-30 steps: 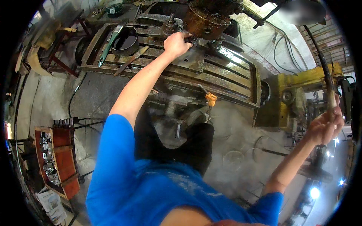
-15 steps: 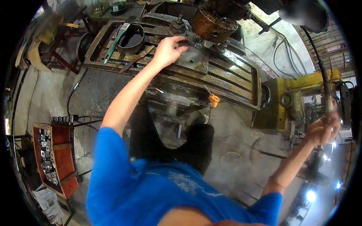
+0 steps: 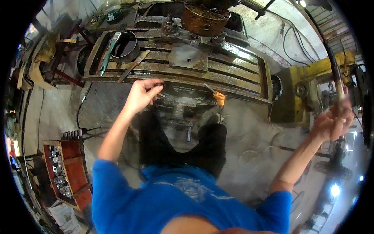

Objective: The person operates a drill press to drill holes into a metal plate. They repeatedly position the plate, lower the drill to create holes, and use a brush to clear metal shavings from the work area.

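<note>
Right hand [image 3: 333,123] wrapped around the pale lower end of a long dark rod [image 3: 332,58], which slants down from the top at far right. Left hand [image 3: 141,95] over the near edge of the slotted metal desk [image 3: 235,81], thumb and fingers bent toward each other; can't tell if anything small is pinched between the tips. Hands well apart. On the desk: flat plate with one hole [image 3: 187,60] mid-length, in front of the rusty round machine head [image 3: 204,22]; left of it a flat tool with a light end [image 3: 134,66] lying at a slant, then a pot of dark liquid [image 3: 130,57], then a green-handled brush [image 3: 108,56] just beside the pot. Orange piece [image 3: 219,98] at the near edge, right of left hand. Red-brown box of metal parts [image 3: 74,160] stands lower left.
</note>
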### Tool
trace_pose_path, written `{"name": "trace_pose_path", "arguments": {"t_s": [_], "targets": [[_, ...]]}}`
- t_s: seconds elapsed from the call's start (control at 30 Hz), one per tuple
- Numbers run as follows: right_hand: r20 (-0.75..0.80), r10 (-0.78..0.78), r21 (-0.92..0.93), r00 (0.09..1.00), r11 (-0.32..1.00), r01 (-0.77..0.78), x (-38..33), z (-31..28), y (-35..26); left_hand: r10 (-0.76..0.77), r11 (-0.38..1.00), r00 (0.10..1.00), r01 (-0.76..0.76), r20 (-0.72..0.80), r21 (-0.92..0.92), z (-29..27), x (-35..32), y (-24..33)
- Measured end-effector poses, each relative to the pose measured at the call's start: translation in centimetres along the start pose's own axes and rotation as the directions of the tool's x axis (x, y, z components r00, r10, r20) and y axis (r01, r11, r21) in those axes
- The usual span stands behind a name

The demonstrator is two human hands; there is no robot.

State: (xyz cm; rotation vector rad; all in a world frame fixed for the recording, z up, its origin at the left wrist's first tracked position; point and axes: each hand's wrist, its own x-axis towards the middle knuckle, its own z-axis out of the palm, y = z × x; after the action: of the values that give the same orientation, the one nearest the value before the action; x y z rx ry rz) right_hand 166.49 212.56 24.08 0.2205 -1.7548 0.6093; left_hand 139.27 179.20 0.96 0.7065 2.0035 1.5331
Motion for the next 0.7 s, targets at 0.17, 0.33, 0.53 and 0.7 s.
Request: {"name": "trace_pose_path", "arguments": {"t_s": [0.17,0.33,0.53,0.7], "targets": [[-0.016,-0.029,0.007,0.999,1.0,0.03,0.3,-0.6,0.6,-0.109,0.981,0.994,0.107,-0.006,-0.164,0.7,-1.9,-3.4],[-0.051,-0.046,0.033,0.998,0.998,0.048,0.7,0.1,0.3,-0.303,0.886,0.953,0.289,0.02,-0.362,1.4,-2.1,-8.7],[-0.04,-0.06,0.095,0.997,0.993,0.064,0.7,-0.2,0.8,-0.403,0.807,0.914,0.374,0.036,-0.457,2.4,-1.1,-9.3],[-0.018,-0.035,0.032,0.999,0.999,0.036,0.6,-0.4,0.2,-0.395,0.751,0.917,0.354,0.051,-0.557,3.4,-0.5,-10.1]]}}
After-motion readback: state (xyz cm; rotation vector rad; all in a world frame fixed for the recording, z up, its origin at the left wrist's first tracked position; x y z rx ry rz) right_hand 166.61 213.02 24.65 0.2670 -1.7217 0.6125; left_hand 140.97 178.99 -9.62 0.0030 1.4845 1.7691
